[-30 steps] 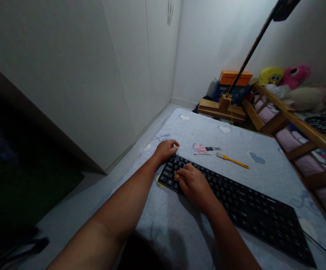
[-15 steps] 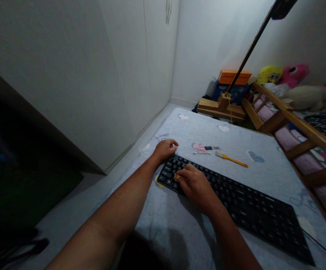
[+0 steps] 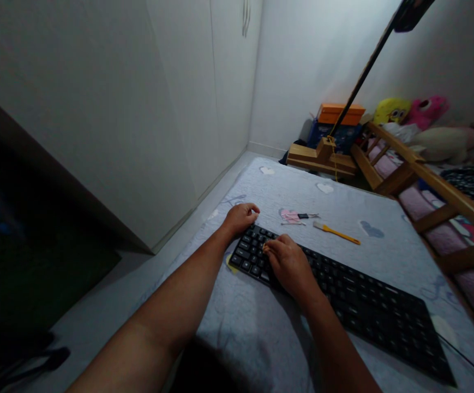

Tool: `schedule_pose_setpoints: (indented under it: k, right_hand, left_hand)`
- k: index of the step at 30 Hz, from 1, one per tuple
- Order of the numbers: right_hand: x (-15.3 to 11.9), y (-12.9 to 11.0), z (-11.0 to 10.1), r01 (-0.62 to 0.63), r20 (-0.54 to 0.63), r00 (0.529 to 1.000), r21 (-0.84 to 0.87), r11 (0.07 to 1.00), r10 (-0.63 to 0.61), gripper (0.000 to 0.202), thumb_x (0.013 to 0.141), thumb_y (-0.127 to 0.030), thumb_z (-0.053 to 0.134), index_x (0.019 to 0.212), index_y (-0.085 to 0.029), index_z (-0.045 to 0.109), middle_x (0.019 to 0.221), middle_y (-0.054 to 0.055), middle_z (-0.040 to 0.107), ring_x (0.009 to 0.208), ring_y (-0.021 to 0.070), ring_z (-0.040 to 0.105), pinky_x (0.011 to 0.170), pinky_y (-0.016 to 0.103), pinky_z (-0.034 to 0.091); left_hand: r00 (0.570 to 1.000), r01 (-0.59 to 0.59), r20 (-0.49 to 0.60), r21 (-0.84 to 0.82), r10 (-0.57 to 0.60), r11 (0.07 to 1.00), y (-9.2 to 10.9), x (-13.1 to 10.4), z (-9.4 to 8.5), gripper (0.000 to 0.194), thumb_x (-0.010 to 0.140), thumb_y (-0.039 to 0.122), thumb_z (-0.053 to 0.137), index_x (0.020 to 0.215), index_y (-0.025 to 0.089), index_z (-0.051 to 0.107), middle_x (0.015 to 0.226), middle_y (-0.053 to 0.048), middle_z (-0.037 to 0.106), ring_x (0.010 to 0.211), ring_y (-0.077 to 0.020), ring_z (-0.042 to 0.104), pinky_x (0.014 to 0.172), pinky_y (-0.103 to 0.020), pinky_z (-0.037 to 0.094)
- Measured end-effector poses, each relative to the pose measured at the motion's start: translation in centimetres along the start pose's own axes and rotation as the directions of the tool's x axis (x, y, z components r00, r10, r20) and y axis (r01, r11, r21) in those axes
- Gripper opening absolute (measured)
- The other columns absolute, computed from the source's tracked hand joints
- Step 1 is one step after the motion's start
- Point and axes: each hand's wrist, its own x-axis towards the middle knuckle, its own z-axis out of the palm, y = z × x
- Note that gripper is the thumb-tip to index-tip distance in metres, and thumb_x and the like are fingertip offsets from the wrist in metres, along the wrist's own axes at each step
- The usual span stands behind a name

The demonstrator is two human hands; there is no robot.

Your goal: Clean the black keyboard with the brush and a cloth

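The keyboard (image 3: 367, 303) lies on the quilt (image 3: 228, 327), slanting from its left end, where both hands are, down to its right end close to the lower right of the view. The right hand (image 3: 289, 262) is over the keyboard's left part, its grip closed on a small orange-brown bit (image 3: 265, 248) pinched in the fingertips at the keys. The left hand (image 3: 239, 217) is at the keyboard's far left corner, fingers bent toward the thumb; whether its grip holds anything, I cannot tell.

Beyond the keyboard lie thin white swabs (image 3: 294, 223), with a black piece (image 3: 303, 215) that has slender pale ends just beside them. The brush (image 3: 337, 233), pale-tipped with a yellow handle, lies to their right, also beyond the keyboard. A cable (image 3: 466, 357) runs from the keyboard's right end.

Well beyond the keyboard, past the quilt's far edge, stand a wooden base (image 3: 314, 157) with a dark slanting pole and an orange box (image 3: 343, 113). A wooden rail (image 3: 460, 194) runs to the keyboard's right; a pale cabinet (image 3: 179, 109) stands to its left.
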Motion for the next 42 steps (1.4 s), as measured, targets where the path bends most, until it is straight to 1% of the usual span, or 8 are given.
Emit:
schedule_pose_setpoints:
  k: [6, 13, 18, 21, 25, 30, 37, 42]
  right_hand:
    - [-0.7, -0.5, -0.1, 0.102, 0.078, 0.991, 0.082, 0.991, -0.108, 0.019, 0.095, -0.016, 0.057, 0.095, -0.018, 0.075, 0.095, 0.006, 0.062, 0.089, 0.0174, 0.061, 0.082, 0.027, 0.045]
    - [-1.6, -1.4, -0.8, 0.168, 0.214, 0.955, 0.171, 0.971, -0.203, 0.020, 0.092, -0.011, 0.057, 0.090, -0.017, 0.076, 0.088, 0.004, 0.061, 0.081, 0.0153, 0.059, 0.074, 0.026, 0.043]
    - [-1.9, -1.6, -1.2, 0.210, 0.238, 0.934, 0.241, 0.948, -0.267, 0.022, 0.090, -0.008, 0.057, 0.083, -0.018, 0.075, 0.086, 0.003, 0.061, 0.080, 0.0147, 0.058, 0.074, 0.025, 0.044]
    - [-1.6, -1.2, -1.2, 0.187, 0.178, 0.957, 0.232, 0.955, -0.230, 0.021, 0.092, -0.010, 0.057, 0.086, -0.018, 0.075, 0.087, 0.003, 0.061, 0.080, 0.0152, 0.059, 0.074, 0.026, 0.045]
    - [-1.0, -0.2, -0.8, 0.102, 0.028, 0.994, 0.157, 0.982, -0.108, 0.019, 0.095, -0.015, 0.057, 0.094, -0.017, 0.075, 0.092, 0.006, 0.062, 0.086, 0.0178, 0.061, 0.080, 0.029, 0.047]
    - [-0.3, 0.7, -0.1, 0.027, -0.088, 0.996, 0.054, 0.998, -0.022, 0.020, 0.095, -0.017, 0.055, 0.101, -0.018, 0.075, 0.094, 0.007, 0.063, 0.089, 0.0201, 0.062, 0.084, 0.030, 0.047]
    - [-0.3, 0.6, 0.0, -0.015, -0.024, 1.000, 0.026, 1.000, 0.016, 0.020, 0.096, -0.018, 0.056, 0.101, -0.019, 0.075, 0.096, 0.007, 0.064, 0.089, 0.0199, 0.064, 0.082, 0.030, 0.048]
    - [-0.9, -0.2, -0.5, 0.019, 0.062, 0.998, 0.060, 0.998, -0.023, 0.019, 0.096, -0.017, 0.055, 0.097, -0.018, 0.075, 0.096, 0.006, 0.063, 0.089, 0.0179, 0.062, 0.081, 0.027, 0.047]
  left_hand:
    - [1.000, -0.010, 0.004, 0.008, 0.010, 1.000, -0.2, 0.1, 0.1, 0.028, 0.082, 0.025, 0.057, 0.099, 0.015, 0.076, 0.064, 0.001, 0.059, 0.061, -0.0133, 0.053, 0.060, -0.025, 0.038]
    - [1.000, -0.002, -0.002, 0.015, 0.002, 1.000, -0.1, 0.0, 0.1, 0.028, 0.082, 0.024, 0.057, 0.099, 0.015, 0.077, 0.064, 0.001, 0.060, 0.062, -0.0136, 0.054, 0.062, -0.025, 0.040]
    - [1.000, 0.000, 0.000, 0.009, 0.000, 1.000, 0.0, 0.0, 0.1, 0.029, 0.082, 0.025, 0.056, 0.100, 0.015, 0.077, 0.064, 0.001, 0.062, 0.062, -0.0139, 0.055, 0.064, -0.025, 0.042]
    - [1.000, 0.002, 0.004, 0.005, -0.002, 1.000, -0.1, 0.1, 0.1, 0.029, 0.082, 0.025, 0.056, 0.100, 0.015, 0.076, 0.064, 0.001, 0.062, 0.062, -0.0141, 0.056, 0.064, -0.025, 0.042]
    - [1.000, 0.006, -0.003, 0.001, -0.006, 1.000, -0.1, 0.1, 0.2, 0.028, 0.082, 0.025, 0.057, 0.100, 0.015, 0.076, 0.063, 0.001, 0.061, 0.062, -0.0140, 0.055, 0.063, -0.025, 0.042]
    - [1.000, 0.001, -0.001, 0.002, -0.001, 1.000, 0.0, 0.0, 0.2, 0.027, 0.082, 0.024, 0.057, 0.099, 0.014, 0.076, 0.063, 0.001, 0.060, 0.061, -0.0135, 0.055, 0.062, -0.025, 0.040]
    - [1.000, 0.008, 0.010, 0.025, -0.008, 1.000, 0.2, 0.1, 0.0, 0.027, 0.082, 0.023, 0.058, 0.100, 0.015, 0.076, 0.064, 0.001, 0.060, 0.061, -0.0134, 0.054, 0.062, -0.025, 0.040]
    - [1.000, 0.002, -0.002, 0.008, -0.002, 1.000, 0.0, 0.1, 0.2, 0.027, 0.083, 0.024, 0.057, 0.099, 0.015, 0.077, 0.063, 0.002, 0.060, 0.061, -0.0133, 0.054, 0.062, -0.024, 0.040]
